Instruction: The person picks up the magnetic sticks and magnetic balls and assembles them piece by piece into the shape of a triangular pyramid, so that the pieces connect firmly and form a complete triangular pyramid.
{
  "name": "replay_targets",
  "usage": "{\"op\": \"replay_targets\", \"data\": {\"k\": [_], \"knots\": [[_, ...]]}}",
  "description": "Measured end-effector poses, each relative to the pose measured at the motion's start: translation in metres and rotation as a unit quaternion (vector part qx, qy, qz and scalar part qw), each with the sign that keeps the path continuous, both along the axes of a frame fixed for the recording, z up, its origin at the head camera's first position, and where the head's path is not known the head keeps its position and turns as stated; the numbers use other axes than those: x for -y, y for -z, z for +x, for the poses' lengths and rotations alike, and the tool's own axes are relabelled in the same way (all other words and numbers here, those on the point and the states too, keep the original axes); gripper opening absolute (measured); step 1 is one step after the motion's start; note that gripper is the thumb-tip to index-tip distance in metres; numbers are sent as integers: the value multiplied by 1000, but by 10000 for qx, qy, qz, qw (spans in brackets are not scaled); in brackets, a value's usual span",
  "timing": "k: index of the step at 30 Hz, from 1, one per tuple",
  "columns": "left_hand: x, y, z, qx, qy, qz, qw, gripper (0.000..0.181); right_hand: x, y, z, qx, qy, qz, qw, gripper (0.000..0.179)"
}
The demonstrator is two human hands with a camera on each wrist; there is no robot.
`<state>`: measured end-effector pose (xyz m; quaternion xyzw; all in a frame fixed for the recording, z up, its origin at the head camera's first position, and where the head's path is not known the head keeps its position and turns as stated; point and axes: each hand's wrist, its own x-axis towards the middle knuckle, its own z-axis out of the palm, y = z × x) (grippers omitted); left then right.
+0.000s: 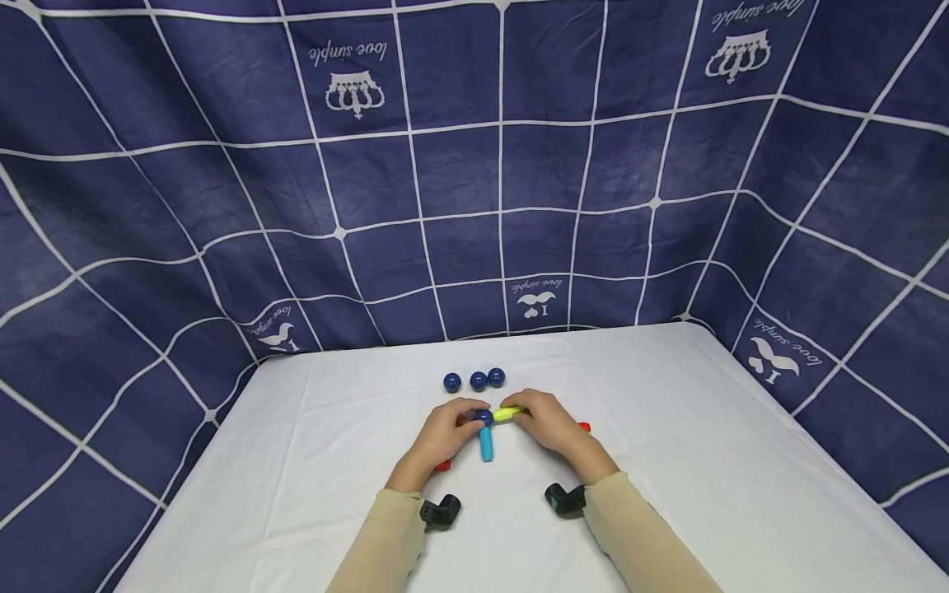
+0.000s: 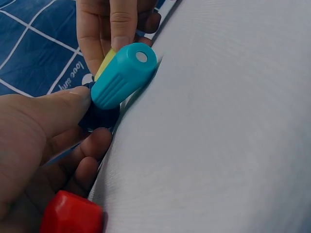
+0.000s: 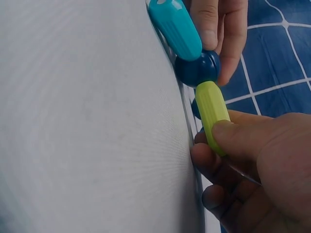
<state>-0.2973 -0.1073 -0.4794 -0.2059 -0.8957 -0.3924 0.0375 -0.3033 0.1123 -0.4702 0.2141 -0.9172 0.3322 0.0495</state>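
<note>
My left hand (image 1: 443,431) pinches a dark blue ball (image 3: 196,71) between thumb and fingers, near the middle of the table. A light blue ribbed rod (image 1: 486,445) is joined to that ball and points toward me, its free end showing a pale round spot in the left wrist view. With thumb and fingers my right hand (image 1: 550,422) grips a yellow-green rod (image 3: 212,109), whose end meets the ball's right side. Whether it is fixed there I cannot tell. A red piece (image 2: 71,213) lies beside the left hand, partly hidden.
Beyond the hands, three dark blue balls (image 1: 479,381) stand in a loose row on the white tablecloth (image 1: 356,412). Another red piece (image 1: 585,427) peeks out right of the right hand. A blue checked curtain (image 1: 460,173) hangs behind the table and along its sides.
</note>
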Motion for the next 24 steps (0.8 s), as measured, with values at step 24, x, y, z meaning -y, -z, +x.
{"op": "replay_targets", "data": {"k": [24], "knots": [[-1, -3, -1, 331, -232, 57, 9992, 26, -5, -8, -6, 22, 461, 53, 9989, 25]]}}
